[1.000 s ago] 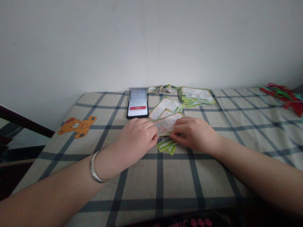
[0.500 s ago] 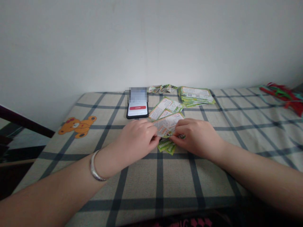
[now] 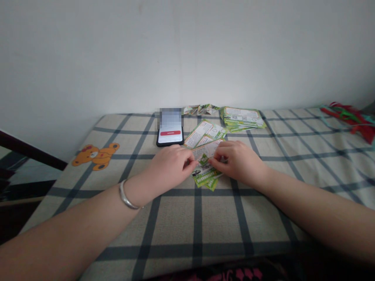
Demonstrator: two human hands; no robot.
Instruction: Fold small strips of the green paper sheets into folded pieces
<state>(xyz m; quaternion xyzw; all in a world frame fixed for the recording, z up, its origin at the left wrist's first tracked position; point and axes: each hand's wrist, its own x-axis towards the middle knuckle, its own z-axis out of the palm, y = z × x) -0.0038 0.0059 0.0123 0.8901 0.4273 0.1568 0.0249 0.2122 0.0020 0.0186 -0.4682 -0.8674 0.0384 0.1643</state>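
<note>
Several green-and-white printed leaflets (image 3: 202,132) lie overlapping on the checked tablecloth. Above the nearest ones, a small folded green-edged leaflet (image 3: 203,159) shows between my two hands. My left hand (image 3: 172,164), with a silver bangle on the wrist, is closed, thumb and forefinger pinched at the left side of that paper. From the other side, my right hand (image 3: 237,158) pinches it between thumb and curled fingers. The fingers hide part of the paper and of the leaflets beneath.
A phone (image 3: 170,136) with a lit screen lies left of the leaflets. Behind are crumpled folded papers (image 3: 202,109) by the wall and a leaflet stack (image 3: 243,117). A bear picture (image 3: 96,156) is at left; a red and green bundle (image 3: 356,121) lies far right.
The paper between my hands has gone from a wide leaflet lifted at its near edge to a small green-edged piece. The printed leaflet beneath is now uncovered. Both hands moved slightly away from me.
</note>
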